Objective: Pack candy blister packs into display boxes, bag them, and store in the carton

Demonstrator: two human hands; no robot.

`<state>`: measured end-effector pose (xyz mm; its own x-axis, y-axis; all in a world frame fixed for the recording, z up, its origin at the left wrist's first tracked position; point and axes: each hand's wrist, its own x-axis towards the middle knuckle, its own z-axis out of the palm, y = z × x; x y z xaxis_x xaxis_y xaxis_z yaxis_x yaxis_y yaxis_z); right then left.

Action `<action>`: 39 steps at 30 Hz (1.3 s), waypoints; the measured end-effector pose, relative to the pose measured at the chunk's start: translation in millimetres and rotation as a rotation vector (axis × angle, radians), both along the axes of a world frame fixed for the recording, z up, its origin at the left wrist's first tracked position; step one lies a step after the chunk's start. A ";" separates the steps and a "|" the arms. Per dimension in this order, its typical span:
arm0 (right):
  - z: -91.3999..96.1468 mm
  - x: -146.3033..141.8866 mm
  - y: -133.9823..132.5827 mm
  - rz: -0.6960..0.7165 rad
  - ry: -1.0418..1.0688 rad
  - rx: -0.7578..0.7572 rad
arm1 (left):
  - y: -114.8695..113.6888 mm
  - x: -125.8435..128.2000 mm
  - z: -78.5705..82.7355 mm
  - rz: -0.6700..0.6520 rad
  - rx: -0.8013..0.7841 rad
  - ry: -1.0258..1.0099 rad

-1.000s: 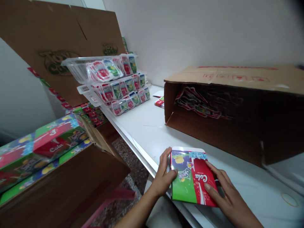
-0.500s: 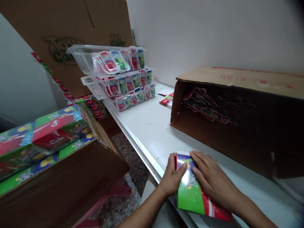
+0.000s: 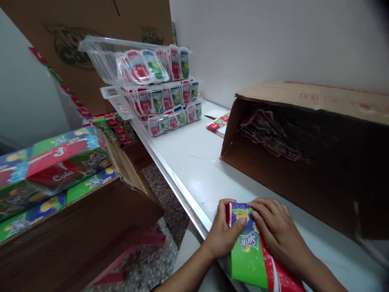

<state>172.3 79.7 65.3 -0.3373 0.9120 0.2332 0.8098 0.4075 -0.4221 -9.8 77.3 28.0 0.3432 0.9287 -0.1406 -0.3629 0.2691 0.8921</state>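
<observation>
A flat printed carton blank [image 3: 247, 259], green, blue and red with "Sprite" and cola artwork, lies at the near edge of the white table [image 3: 194, 162]. My left hand [image 3: 223, 233] grips its left edge, fingers curled over the far corner and thumb on the printed face. My right hand [image 3: 278, 233] lies on top of the blank, fingers bent and pressing near its far end.
A large brown cardboard box [image 3: 304, 162] lies on its side to the right, holding more printed blanks. Stacked clear trays [image 3: 148, 89] of small packets stand at the back. To the left, a box of finished colourful cartons [image 3: 51, 170]. Small printed pieces [image 3: 217, 121] lie by the wall.
My right hand slid from the blank's right side up onto its far end, beside my left hand. The blank now looks narrower, with its red part under my right hand. The view shifted slightly.
</observation>
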 end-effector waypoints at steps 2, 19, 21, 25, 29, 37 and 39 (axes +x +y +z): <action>1.4 0.1 0.6 0.007 -0.020 0.005 | 0.2 -0.1 0.0 0.000 0.006 -0.011; 6.3 2.7 4.9 0.113 -0.021 0.030 | -1.2 -0.6 3.8 -0.003 -0.061 -0.094; 10.6 -1.7 7.2 0.096 -0.060 -0.010 | 3.3 -0.4 6.5 0.011 -0.050 -0.052; 14.9 -4.7 9.8 0.111 -0.062 -0.052 | 20.9 1.7 16.4 0.040 0.040 0.198; -1.3 14.1 -0.2 -0.104 0.142 -0.036 | 31.4 5.2 22.9 -0.041 0.007 0.246; -18.9 31.6 -16.3 -0.286 0.401 -0.061 | 27.5 10.1 24.6 -0.038 -0.089 0.188; -16.8 28.4 -15.3 -0.283 0.442 -0.061 | 27.2 10.2 25.2 -0.039 -0.107 0.180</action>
